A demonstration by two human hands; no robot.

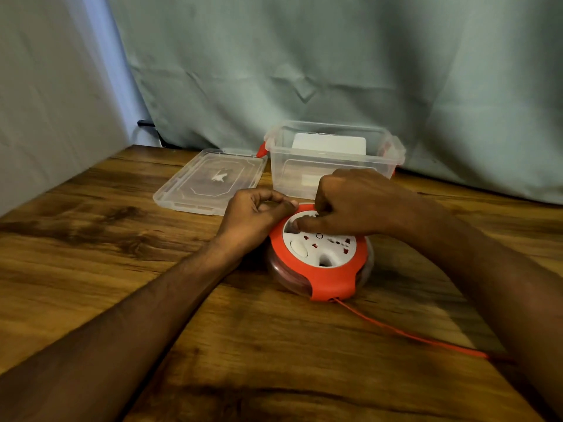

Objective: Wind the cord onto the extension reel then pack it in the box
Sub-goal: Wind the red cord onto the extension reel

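A round extension reel with a red frame and a white socket face lies flat on the wooden table. Its red cord runs out from the front and trails right, under my right forearm. My left hand grips the reel's far left rim with curled fingers. My right hand rests on the white face, with the thumb pressed into a finger hole near the top. A clear plastic box with red latches stands open just behind the reel.
The box's clear lid lies flat to the left of the box. A grey-green curtain hangs behind the table, and a pale wall closes the left side. A white card sits inside the box.
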